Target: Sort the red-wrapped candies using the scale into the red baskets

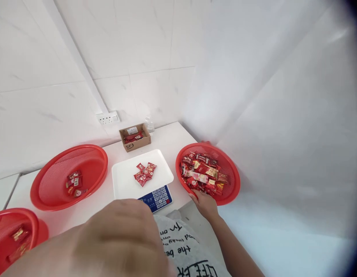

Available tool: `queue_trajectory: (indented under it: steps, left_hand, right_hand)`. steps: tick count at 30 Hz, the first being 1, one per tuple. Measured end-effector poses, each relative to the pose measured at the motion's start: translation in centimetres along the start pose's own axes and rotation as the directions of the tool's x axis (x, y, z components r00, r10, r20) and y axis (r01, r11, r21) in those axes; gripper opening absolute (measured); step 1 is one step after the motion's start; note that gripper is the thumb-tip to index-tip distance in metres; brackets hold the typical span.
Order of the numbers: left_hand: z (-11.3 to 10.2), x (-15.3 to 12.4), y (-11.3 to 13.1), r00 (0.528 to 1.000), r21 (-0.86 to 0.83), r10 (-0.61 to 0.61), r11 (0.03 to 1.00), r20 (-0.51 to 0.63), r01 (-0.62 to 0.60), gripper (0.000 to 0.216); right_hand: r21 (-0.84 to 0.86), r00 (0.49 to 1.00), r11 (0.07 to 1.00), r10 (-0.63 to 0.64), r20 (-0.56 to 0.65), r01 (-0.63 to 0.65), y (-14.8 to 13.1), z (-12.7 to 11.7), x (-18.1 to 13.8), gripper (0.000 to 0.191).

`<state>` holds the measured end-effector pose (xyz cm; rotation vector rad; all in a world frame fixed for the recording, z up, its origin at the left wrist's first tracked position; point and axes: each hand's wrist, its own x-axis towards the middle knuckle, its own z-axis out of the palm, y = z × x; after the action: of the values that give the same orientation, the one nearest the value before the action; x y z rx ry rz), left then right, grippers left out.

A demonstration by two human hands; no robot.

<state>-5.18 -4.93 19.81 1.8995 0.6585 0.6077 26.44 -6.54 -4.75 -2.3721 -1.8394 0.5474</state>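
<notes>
My right hand grips the near rim of a red plastic basket that holds many red-wrapped sweets. The thumb shows at the rim, while the other fingers are largely hidden. Close to the camera, my left hand is large and blurred; only its back shows, with its fingers out of sight. Beyond it stands a white digital scale with a blue keypad. Several red candy packets lie on its tray.
A second red basket at left contains several sweets, and a third basket sits at the lower left. Against the wall are a small cardboard box with red packets and a clear plastic item. A white curtain-like sheet hangs at right.
</notes>
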Motion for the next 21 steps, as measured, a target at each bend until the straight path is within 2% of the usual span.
queue_trajectory:
  steps: [2,3,4,6,8,11,14,16,18,20,21]
  left_hand:
    - [-0.1,2.5,-0.9,0.992,0.076,-0.063,0.996,0.105,0.055,0.02]
    - [0.1,3.3,-1.7,0.987,0.106,-0.13,0.987,0.098,0.12,0.022]
    - [0.3,3.9,-2.8,0.979,0.117,-0.196,0.975,0.047,0.19,0.026]
    - [1.2,4.1,-5.2,0.934,0.094,-0.348,0.93,-0.082,0.355,0.032]
    - [2.1,3.7,-7.5,0.879,0.026,-0.458,0.885,-0.129,0.465,0.035]
    - [3.1,3.0,-9.5,0.85,-0.057,-0.521,0.854,-0.08,0.518,0.036]
    - [3.6,3.1,-9.9,0.847,-0.108,-0.53,0.845,-0.049,0.523,0.035]
    - [3.7,3.4,-9.8,0.842,-0.121,-0.537,0.84,-0.045,0.529,0.036]
    - [3.7,3.5,-9.9,0.841,-0.116,-0.54,0.838,-0.033,0.533,0.037]
    - [3.7,3.4,-10.1,0.84,-0.106,-0.542,0.837,-0.025,0.537,0.037]
    - [3.7,3.3,-10.2,0.838,-0.101,-0.545,0.835,-0.021,0.541,0.037]
  right_hand:
    - [0.02,1.0,1.0,0.011,0.011,-0.011,-0.1,-0.2,0.0,0.049]
    - [0.04,0.999,0.999,0.019,0.027,-0.02,-0.1,-0.4,0.1,0.049]
    - [0.067,0.998,0.997,0.029,0.052,-0.033,-0.1,-0.6,0.2,0.049]
    - [0.151,0.991,0.986,0.052,0.125,-0.071,0.1,-1.1,0.6,0.049]
    - [0.251,0.975,0.963,0.046,0.216,-0.101,0.5,-1.6,1.4,0.05]
    - [0.34,0.952,0.935,-0.014,0.306,-0.096,1.1,-2.0,3.2,0.045]
    - [0.375,0.93,0.924,-0.07,0.362,-0.076,1.2,-1.7,5.1,0.032]
    - [0.395,0.921,0.916,-0.09,0.379,-0.073,0.9,-1.3,6.0,0.037]
    - [0.412,0.951,0.908,-0.06,0.304,-0.075,0.7,-0.8,6.5,0.049]
    - [0.42,0.992,0.904,0.023,0.126,-0.074,0.6,-0.5,6.8,0.058]
    - [0.41,0.997,0.908,0.072,0.037,-0.081,0.6,-0.4,6.9,0.06]
